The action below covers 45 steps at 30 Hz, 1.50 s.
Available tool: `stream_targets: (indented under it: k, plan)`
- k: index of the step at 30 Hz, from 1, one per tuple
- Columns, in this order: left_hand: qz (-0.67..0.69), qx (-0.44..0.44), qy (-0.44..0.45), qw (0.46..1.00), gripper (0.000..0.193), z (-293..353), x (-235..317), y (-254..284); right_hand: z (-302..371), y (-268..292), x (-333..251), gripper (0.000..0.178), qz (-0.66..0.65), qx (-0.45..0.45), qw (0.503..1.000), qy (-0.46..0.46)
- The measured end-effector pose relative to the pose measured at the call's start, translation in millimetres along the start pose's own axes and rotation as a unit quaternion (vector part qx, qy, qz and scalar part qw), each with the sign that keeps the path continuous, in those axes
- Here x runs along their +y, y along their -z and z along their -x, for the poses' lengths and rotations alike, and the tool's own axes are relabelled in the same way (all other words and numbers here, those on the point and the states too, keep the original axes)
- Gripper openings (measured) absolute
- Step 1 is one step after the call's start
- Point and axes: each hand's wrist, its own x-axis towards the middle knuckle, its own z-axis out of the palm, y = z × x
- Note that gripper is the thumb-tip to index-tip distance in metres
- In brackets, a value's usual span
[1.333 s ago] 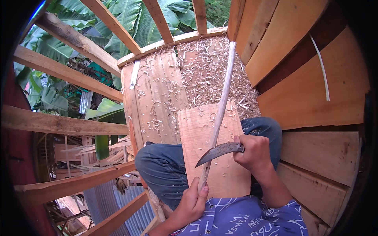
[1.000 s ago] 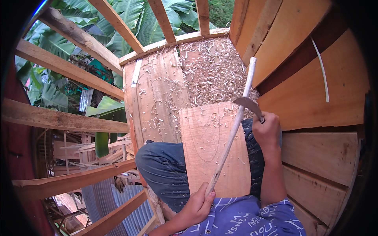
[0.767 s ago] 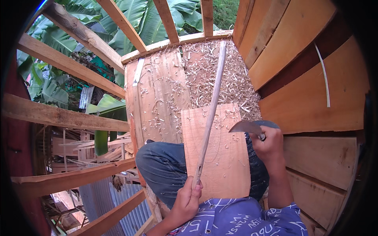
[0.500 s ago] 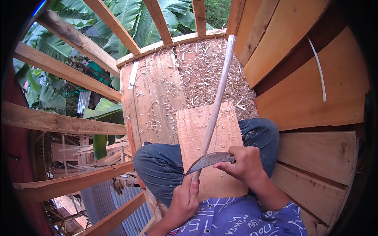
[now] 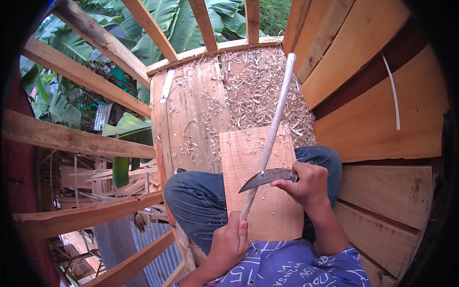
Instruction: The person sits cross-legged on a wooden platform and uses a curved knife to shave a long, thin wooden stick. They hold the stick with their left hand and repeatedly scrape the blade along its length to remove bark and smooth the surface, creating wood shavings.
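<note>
My left hand [image 5: 230,240] is closed round the near end of a long, thin wooden stick [image 5: 274,126], which slants away up and to the right. In my right hand [image 5: 307,185] is a knife [image 5: 266,179] with a short curved, dark blade; its handle is mostly hidden in my fist. The blade lies across the stick a little way beyond my left hand, its tip pointing left. Beneath them a flat wooden board [image 5: 260,210] rests over my lap, with a few shavings on it.
Curled wood shavings [image 5: 267,81] cover the plank floor [image 5: 191,95] ahead. Plank walling [image 5: 377,129] stands close on the right. A railing of wooden bars [image 5: 86,143] runs along the left, with banana leaves [image 5: 158,28] and corrugated sheets beyond it.
My right hand and the knife have moved up and right, farther along the stick from my left hand. The stick's far end has shifted slightly right, partly with the whole view.
</note>
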Motion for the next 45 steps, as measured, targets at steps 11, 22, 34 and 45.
stream_targets:
  k: [11,22,34,45]
  plan:
    - [0.021,0.006,-0.002,1.000,0.010,1,-3,0,-8,-4,1,0.070,0.011,0.008,1.000,-0.005]
    - [0.039,-0.004,0.017,0.999,0.011,4,-5,2,-17,-8,6,0.071,0.006,0.022,0.999,-0.046]
    - [0.184,-0.047,0.078,0.979,0.021,2,-22,7,-2,10,15,0.064,-0.048,-0.072,0.993,-0.078]
    - [0.231,-0.092,0.068,0.966,0.027,5,-10,1,-6,-6,0,0.070,-0.011,-0.055,0.998,0.020]
